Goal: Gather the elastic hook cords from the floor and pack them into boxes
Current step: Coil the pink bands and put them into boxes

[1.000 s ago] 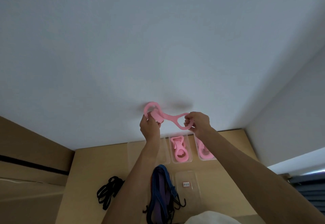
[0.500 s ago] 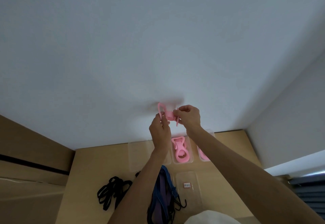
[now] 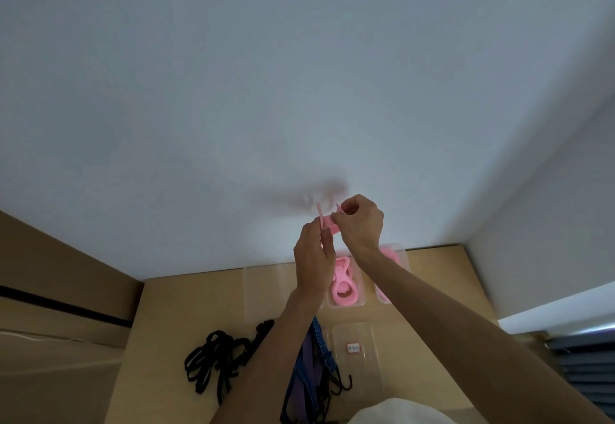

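While both hands, left hand [image 3: 314, 257] and right hand [image 3: 361, 224], pinch the folded pink rubber loop cord [image 3: 329, 224], it should stay compact for the empty clear plastic box [image 3: 263, 290].

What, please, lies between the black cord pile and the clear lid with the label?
In the head view, the blue and purple cords lie between the black cord pile and the clear lid, under the left forearm.

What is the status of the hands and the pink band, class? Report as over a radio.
Left hand and right hand both pinch the folded pink elastic band, raised before the white wall. Clear plastic box below holds another pink band. Nothing in the way.
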The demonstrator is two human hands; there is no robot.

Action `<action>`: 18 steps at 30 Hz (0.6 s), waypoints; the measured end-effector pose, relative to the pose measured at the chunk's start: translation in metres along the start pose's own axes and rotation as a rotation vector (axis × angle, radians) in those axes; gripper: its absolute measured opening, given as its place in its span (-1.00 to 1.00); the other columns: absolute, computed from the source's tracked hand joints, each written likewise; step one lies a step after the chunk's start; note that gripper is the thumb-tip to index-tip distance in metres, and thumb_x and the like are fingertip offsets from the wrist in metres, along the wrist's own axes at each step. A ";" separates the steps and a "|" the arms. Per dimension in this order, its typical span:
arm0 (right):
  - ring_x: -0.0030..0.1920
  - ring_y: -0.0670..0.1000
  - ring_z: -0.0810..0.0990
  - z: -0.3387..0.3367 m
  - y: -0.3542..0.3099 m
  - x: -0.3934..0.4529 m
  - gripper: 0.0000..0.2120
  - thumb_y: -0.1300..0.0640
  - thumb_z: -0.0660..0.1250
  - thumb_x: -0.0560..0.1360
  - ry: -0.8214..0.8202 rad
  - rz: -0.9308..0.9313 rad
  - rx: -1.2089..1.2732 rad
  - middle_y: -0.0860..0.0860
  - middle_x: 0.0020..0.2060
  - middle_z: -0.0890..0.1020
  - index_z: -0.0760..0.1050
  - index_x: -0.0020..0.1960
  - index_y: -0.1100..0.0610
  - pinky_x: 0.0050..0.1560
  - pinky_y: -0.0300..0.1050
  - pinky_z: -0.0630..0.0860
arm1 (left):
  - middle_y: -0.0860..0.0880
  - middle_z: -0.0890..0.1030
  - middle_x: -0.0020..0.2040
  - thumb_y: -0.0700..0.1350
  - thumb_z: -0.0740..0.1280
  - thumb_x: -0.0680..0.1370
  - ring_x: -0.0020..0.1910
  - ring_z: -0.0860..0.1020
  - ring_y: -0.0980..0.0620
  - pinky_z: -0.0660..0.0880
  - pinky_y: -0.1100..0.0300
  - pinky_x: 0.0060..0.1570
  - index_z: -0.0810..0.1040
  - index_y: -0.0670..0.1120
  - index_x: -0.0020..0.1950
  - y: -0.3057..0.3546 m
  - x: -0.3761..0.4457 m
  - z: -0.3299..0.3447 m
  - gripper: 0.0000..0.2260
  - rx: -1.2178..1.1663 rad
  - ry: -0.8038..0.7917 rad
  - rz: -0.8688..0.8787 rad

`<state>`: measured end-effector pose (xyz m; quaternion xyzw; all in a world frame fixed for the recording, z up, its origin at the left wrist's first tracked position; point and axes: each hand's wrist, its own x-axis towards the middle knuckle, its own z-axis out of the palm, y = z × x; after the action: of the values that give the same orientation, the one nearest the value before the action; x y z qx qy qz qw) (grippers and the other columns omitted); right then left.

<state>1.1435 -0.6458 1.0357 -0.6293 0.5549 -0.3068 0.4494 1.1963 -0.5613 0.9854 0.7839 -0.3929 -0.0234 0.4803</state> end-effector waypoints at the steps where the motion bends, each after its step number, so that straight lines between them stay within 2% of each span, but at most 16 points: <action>1: -0.31 -0.05 0.60 0.000 0.001 0.000 -0.90 0.25 0.48 0.33 0.001 -0.006 -0.011 -0.08 -0.34 0.63 0.59 -0.19 0.14 -0.26 -0.22 0.50 | -0.08 0.63 -0.06 -0.21 0.23 0.67 -0.13 0.58 -0.03 0.53 0.07 -0.13 0.58 -0.21 0.16 0.000 -0.002 0.001 -0.83 -0.003 -0.019 -0.004; 4: -0.30 -0.06 0.60 -0.001 0.006 -0.002 -0.89 0.25 0.51 0.33 -0.014 -0.001 -0.002 -0.10 -0.34 0.62 0.58 -0.22 0.14 -0.24 -0.22 0.51 | -0.06 0.64 -0.05 -0.19 0.20 0.68 -0.13 0.60 -0.02 0.54 0.08 -0.13 0.55 -0.19 0.20 0.002 -0.007 0.002 -0.82 -0.013 -0.034 -0.024; 6: -0.29 -0.03 0.61 -0.001 0.009 -0.004 -0.88 0.26 0.51 0.33 -0.019 0.001 -0.016 -0.07 -0.32 0.64 0.58 -0.21 0.17 -0.24 -0.18 0.52 | -0.03 0.63 -0.15 -0.17 0.19 0.69 -0.26 0.57 0.00 0.49 0.13 -0.28 0.51 -0.17 0.15 0.002 -0.008 0.001 -0.86 -0.015 -0.032 -0.032; 8: -0.30 0.03 0.59 0.000 0.012 -0.006 -0.91 0.27 0.47 0.37 -0.008 -0.034 -0.062 0.01 -0.33 0.63 0.56 -0.22 0.20 -0.24 -0.09 0.51 | -0.01 0.61 -0.20 -0.20 0.19 0.68 -0.32 0.53 0.01 0.42 0.19 -0.34 0.49 -0.16 0.10 0.002 -0.008 0.000 -0.90 -0.026 -0.052 -0.035; 10: -0.32 0.05 0.55 0.000 0.014 -0.008 -0.91 0.27 0.41 0.43 0.002 -0.090 -0.126 0.05 -0.33 0.62 0.54 -0.24 0.22 -0.27 -0.08 0.48 | 0.00 0.62 -0.16 -0.26 0.20 0.66 -0.27 0.55 0.02 0.43 0.20 -0.28 0.50 -0.14 0.11 0.000 -0.010 0.001 -0.88 -0.051 -0.099 -0.043; 12: -0.33 0.04 0.54 0.000 0.016 -0.009 -0.88 0.26 0.40 0.46 -0.014 -0.128 -0.145 0.05 -0.34 0.62 0.55 -0.26 0.22 -0.27 -0.08 0.46 | 0.02 0.62 -0.13 -0.27 0.20 0.65 -0.23 0.55 0.02 0.50 0.12 -0.21 0.52 -0.10 0.15 -0.001 -0.010 0.002 -0.84 -0.114 -0.144 -0.076; 14: -0.36 0.01 0.53 -0.001 0.017 -0.008 -0.84 0.26 0.39 0.45 -0.045 -0.122 -0.098 0.03 -0.40 0.62 0.57 -0.31 0.19 -0.30 -0.10 0.46 | 0.06 0.58 -0.19 -0.23 0.21 0.66 -0.28 0.53 0.04 0.52 0.05 -0.23 0.53 -0.03 0.14 -0.001 -0.009 0.002 -0.83 -0.194 -0.164 -0.107; 16: -0.37 0.00 0.57 -0.003 0.019 -0.007 -0.82 0.27 0.37 0.45 -0.116 -0.078 -0.035 0.01 -0.43 0.63 0.61 -0.32 0.16 -0.31 -0.11 0.49 | 0.12 0.56 -0.24 -0.17 0.22 0.67 -0.32 0.52 0.12 0.51 0.16 -0.28 0.53 0.04 0.09 0.001 -0.008 0.000 -0.86 -0.254 -0.161 -0.104; 18: -0.34 0.06 0.61 -0.004 0.021 -0.007 -0.77 0.22 0.30 0.51 -0.201 -0.035 0.041 0.04 -0.39 0.66 0.63 -0.29 0.19 -0.28 -0.05 0.53 | 0.14 0.62 -0.14 -0.13 0.25 0.67 -0.21 0.61 0.14 0.54 0.29 -0.18 0.55 0.10 0.09 0.005 -0.006 -0.003 -0.86 -0.317 -0.165 -0.111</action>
<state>1.1297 -0.6390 1.0189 -0.6572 0.4895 -0.2612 0.5101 1.1905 -0.5568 0.9892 0.7142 -0.3784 -0.1759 0.5619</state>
